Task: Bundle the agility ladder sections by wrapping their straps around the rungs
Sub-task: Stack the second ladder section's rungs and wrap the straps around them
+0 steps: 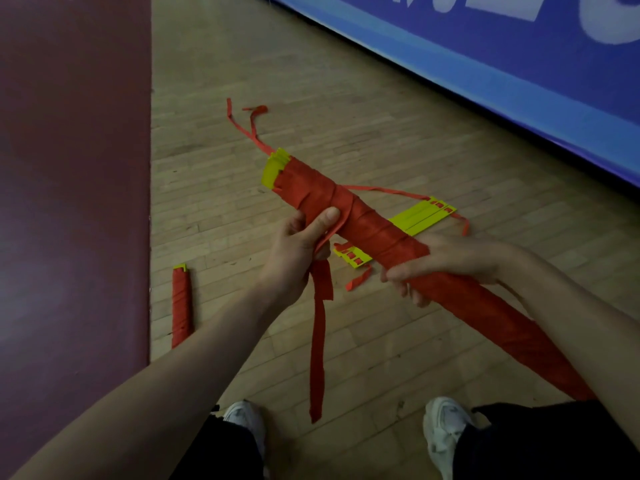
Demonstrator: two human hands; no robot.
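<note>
A long bundle of yellow rungs wound in red strap [374,233] is held above the floor, slanting from upper left to lower right, with yellow rung ends [272,168] showing at its far tip. My left hand [301,251] pinches a loose red strap tail [318,341] against the bundle with the thumb on top; the tail hangs down toward my feet. My right hand [446,261] grips around the bundle further down. A second wrapped bundle [181,304] lies on the floor at left. Unwrapped yellow rungs [420,216] with red strap lie on the floor behind.
Wooden floor [381,116] stretches ahead. A dark maroon mat [69,168] covers the left side. A blue padded wall with white lettering [519,64] runs along the upper right. Loose red strap ends [249,123] trail on the floor. My white shoes [443,431] stand below.
</note>
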